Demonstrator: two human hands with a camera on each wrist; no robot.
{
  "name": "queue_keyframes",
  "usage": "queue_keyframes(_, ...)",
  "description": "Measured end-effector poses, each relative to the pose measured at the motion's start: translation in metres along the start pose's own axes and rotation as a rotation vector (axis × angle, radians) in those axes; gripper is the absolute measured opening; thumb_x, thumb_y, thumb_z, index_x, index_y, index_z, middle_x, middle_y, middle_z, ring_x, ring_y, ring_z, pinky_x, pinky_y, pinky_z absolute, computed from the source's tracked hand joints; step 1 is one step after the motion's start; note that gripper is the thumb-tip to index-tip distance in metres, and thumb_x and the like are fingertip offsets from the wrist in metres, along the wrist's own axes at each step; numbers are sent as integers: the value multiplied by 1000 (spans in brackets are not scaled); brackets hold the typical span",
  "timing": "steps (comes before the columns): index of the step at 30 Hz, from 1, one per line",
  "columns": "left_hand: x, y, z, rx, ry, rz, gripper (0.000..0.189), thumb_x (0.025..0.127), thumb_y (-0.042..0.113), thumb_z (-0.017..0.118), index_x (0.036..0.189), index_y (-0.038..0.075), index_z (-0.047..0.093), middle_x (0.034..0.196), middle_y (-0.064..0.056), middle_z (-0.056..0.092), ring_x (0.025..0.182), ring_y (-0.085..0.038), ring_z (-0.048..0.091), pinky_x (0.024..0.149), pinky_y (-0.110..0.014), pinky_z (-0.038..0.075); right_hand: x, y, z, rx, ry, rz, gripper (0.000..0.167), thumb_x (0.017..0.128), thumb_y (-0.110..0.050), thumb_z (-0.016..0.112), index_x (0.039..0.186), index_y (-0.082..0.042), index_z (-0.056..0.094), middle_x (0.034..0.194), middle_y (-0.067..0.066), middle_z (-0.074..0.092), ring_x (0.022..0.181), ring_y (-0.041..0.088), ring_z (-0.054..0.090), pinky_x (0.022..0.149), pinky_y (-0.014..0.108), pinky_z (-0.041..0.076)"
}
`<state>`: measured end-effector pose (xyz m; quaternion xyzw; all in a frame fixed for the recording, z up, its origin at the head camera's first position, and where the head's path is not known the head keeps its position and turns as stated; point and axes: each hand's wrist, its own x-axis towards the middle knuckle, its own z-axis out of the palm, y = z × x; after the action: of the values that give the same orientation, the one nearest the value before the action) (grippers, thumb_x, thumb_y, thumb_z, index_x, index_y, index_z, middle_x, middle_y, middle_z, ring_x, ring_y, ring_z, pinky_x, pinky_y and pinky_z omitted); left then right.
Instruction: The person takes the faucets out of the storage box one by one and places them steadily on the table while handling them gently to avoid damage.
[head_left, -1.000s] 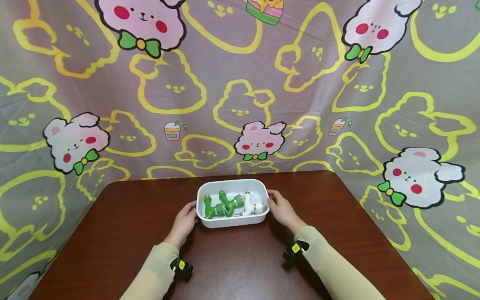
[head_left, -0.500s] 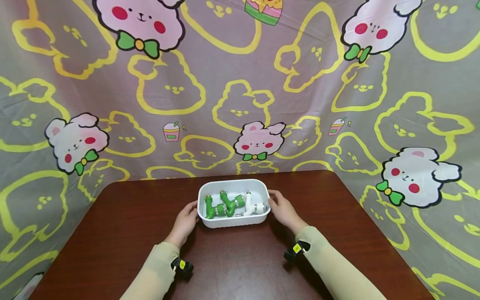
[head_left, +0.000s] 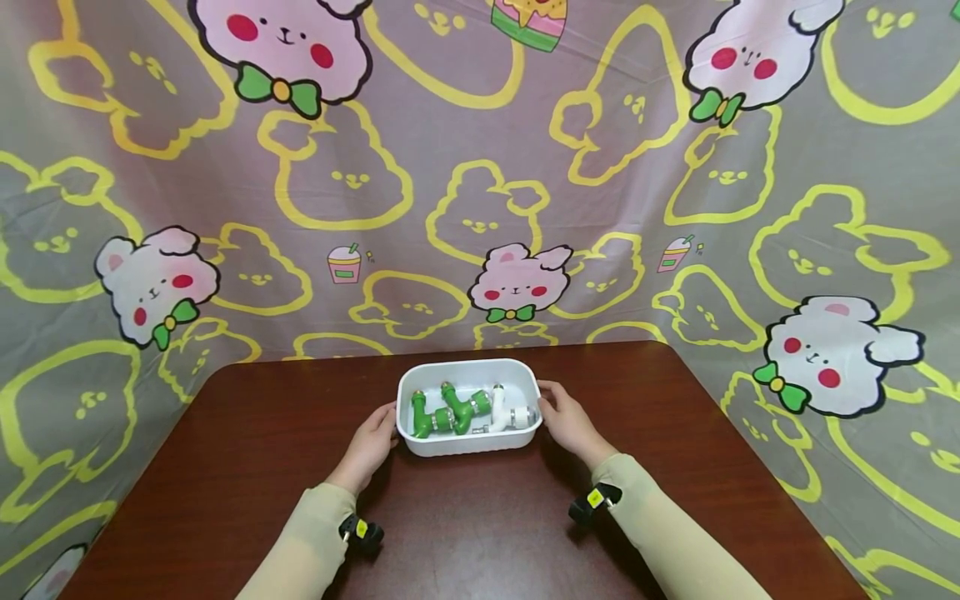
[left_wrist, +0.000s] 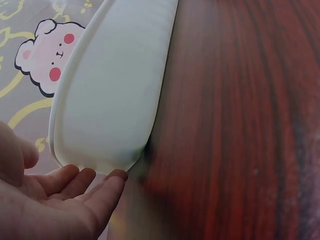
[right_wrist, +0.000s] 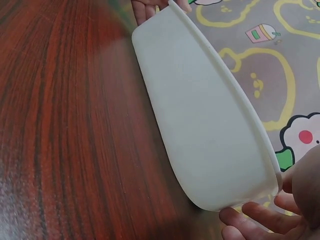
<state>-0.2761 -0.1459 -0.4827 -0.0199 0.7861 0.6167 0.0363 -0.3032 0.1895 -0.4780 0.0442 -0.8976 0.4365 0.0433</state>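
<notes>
Together, the left hand and right hand hold the white tray between them, fingers gripping its opposite ends, the brown table beneath it; inside the tray lie two green fittings and, toward its right-hand end, a white fitting

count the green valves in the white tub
2: the first green valve lies near the left end of the white tub, the second green valve just right of it. No others show.
</notes>
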Motion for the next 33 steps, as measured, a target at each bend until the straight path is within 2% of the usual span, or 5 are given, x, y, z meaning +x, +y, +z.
queue_keyframes(9, 1, 0, 0, 7, -19, 21, 50, 114, 23, 30, 153, -7, 38, 154, -32, 44, 141, -45, 47, 114, -56, 43, -1, -1, 0, 1, 1, 0, 39, 106, -12, 52, 144, -3, 52, 121, 20, 68, 91, 25, 66, 76, 34, 52)
queue_keyframes(19, 0, 1, -1, 2, -18, 6, 50, 114, 22, 32, 154, -7, 38, 155, -32, 43, 139, -46, 49, 114, -56, 43, 0, -1, 0, -9, -2, 3, 39, 106, -12, 53, 144, -4, 53, 122, 19, 68, 98, 27, 66, 84, 39, 53)
queue_keyframes(28, -1, 4, -2, 11, -16, -18, 54, 114, 31, 34, 151, -9, 40, 149, -33, 48, 135, -47, 53, 112, -56, 45, 2, -2, -1, -27, 5, 2, 41, 107, -14, 49, 146, -2, 51, 125, 21, 68, 113, 35, 65, 100, 52, 50)
queue_keyframes(31, -1, 6, -3, 2, -12, -18, 57, 114, 34, 34, 152, -9, 39, 151, -33, 46, 135, -47, 52, 113, -57, 44, 3, -2, 0, -15, 10, 17, 42, 108, -16, 49, 147, -1, 51, 127, 22, 67, 114, 34, 65, 101, 51, 50)
queue_keyframes(33, -1, 7, -4, -14, -11, -23, 60, 114, 37, 34, 152, -8, 38, 152, -32, 44, 136, -47, 51, 114, -57, 43, 4, -2, 1, 7, 7, 38, 42, 108, -17, 49, 147, -1, 51, 125, 21, 67, 109, 32, 65, 96, 48, 52)
